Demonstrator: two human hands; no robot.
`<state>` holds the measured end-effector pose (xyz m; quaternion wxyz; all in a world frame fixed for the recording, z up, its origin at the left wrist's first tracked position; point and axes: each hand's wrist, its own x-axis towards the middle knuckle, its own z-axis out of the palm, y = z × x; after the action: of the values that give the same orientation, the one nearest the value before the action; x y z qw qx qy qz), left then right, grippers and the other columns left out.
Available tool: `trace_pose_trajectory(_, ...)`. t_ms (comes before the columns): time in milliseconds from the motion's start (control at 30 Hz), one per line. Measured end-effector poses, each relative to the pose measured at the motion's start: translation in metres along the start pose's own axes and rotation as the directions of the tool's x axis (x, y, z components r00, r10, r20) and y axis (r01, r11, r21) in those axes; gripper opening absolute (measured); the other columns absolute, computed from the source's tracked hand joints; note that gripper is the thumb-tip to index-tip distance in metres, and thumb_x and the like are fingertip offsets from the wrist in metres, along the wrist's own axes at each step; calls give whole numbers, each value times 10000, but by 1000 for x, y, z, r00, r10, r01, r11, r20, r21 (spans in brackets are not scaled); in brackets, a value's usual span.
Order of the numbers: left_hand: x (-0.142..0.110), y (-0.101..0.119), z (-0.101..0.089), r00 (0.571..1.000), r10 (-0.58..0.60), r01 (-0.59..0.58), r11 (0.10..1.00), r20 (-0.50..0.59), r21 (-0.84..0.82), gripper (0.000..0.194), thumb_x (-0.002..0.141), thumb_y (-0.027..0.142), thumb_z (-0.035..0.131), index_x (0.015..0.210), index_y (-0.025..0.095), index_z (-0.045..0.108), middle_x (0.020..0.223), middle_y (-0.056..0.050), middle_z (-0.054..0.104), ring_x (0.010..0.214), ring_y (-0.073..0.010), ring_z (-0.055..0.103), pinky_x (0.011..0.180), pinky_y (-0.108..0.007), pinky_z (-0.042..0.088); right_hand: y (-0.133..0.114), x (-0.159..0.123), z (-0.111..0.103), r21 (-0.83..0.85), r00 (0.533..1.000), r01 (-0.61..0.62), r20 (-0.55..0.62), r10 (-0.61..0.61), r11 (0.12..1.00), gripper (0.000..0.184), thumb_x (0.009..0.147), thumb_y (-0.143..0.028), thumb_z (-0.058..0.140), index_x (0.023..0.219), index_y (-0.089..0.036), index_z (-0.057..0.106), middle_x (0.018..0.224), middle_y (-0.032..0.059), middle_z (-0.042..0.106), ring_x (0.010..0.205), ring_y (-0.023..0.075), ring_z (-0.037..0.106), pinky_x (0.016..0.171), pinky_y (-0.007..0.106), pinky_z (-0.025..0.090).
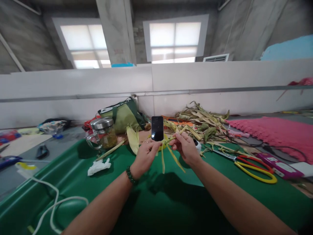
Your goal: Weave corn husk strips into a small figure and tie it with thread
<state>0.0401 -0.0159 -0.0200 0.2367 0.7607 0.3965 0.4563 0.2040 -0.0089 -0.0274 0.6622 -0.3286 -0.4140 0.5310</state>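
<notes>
Above the green mat, my left hand [144, 156], with a dark green bead bracelet at the wrist, pinches thin yellow-green corn husk strips [176, 160] between thumb and fingers. My right hand [187, 148] is closed on the same strips, a little to the right. Between the hands the strips cross in what looks like a small knot, and two loose ends hang down. Just behind them stands an upright phone [157, 128] with a dark screen. A broad pale husk leaf [133, 139] lies to the left of the phone.
Dried husks [202, 119] pile up at the back right. Large scissors [254, 164] with red and yellow handles lie at right, by a purple box [280, 165]. A lidded glass jar [104, 133], a green bag [124, 116], crumpled tissue [99, 166] and a white cable [54, 195] are at left.
</notes>
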Motion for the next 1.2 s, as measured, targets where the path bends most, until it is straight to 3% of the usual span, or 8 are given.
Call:
trace_pose_trajectory(200, 3, -1, -3, 961, -162, 232, 914, 224, -333, 348, 768, 403, 625, 971, 125, 683, 817, -60, 698, 687, -146, 571, 664, -264, 454, 10, -8, 5, -73, 991, -25, 131, 34, 997, 408, 599, -525, 768, 701, -153, 635, 547, 6, 659, 449, 98, 568, 455, 214, 470)
trace_pose_trajectory(400, 4, -1, -6, 928, -227, 302, 923, 295, -239, 305, 754, 413, 641, 639, 132, 614, 529, 5, 564, 499, -100, 497, 508, -219, 396, 7, -5, 0, -185, 993, 102, 73, -89, 978, 350, 595, -481, 785, 663, -153, 682, 530, 3, 641, 425, 87, 524, 442, 222, 438)
trace_pose_trajectory(600, 7, -3, -11, 872, -237, 384, 874, 428, -299, 355, 728, 481, 664, 701, 128, 640, 545, -7, 611, 509, -107, 556, 550, -223, 441, 2, -2, -5, -165, 997, 36, 73, -25, 986, 370, 563, -489, 800, 651, -150, 681, 522, -3, 629, 418, 75, 518, 426, 204, 420)
trace_pose_trajectory(700, 8, -9, -12, 848, -250, 445, 816, 468, -370, 422, 706, 538, 665, 746, 118, 659, 551, -20, 622, 508, -116, 579, 566, -235, 459, 0, -2, -2, -186, 990, 20, 143, 7, 982, 395, 599, -516, 771, 708, -147, 685, 510, -12, 619, 412, 73, 509, 419, 202, 410)
trace_pose_trajectory(800, 9, -12, -11, 855, -233, 445, 788, 463, -424, 472, 702, 585, 648, 747, 115, 660, 576, -33, 634, 523, -126, 585, 579, -251, 473, 1, -5, 2, -223, 963, 15, 264, 45, 975, 409, 599, -512, 771, 778, -154, 692, 509, -34, 605, 415, 69, 502, 423, 200, 413)
trace_pose_trajectory(867, 8, -10, -11, 861, -199, 413, 811, 469, -414, 491, 745, 606, 595, 716, 119, 653, 587, -38, 635, 543, -126, 579, 587, -250, 474, 3, -7, 5, -257, 955, 39, 293, 39, 965, 368, 593, -498, 778, 667, -152, 673, 507, -33, 596, 407, 61, 489, 414, 197, 409)
trace_pose_trajectory(1033, 7, -8, -9, 859, -155, 318, 908, 488, -272, 453, 760, 549, 624, 586, 132, 598, 522, -20, 609, 492, -95, 522, 531, -212, 407, 9, -6, 2, -207, 977, -30, 201, 73, 978, 396, 556, -512, 793, 599, -151, 637, 455, -16, 600, 360, 73, 492, 370, 198, 401)
trace_pose_trajectory(1200, 7, -13, -8, 835, -179, 388, 863, 520, -325, 434, 753, 561, 625, 692, 131, 621, 540, -15, 625, 506, -105, 552, 550, -219, 413, 8, -2, -2, -214, 970, -40, 225, 89, 976, 382, 549, -488, 802, 626, -143, 658, 453, -19, 602, 370, 75, 509, 373, 190, 412)
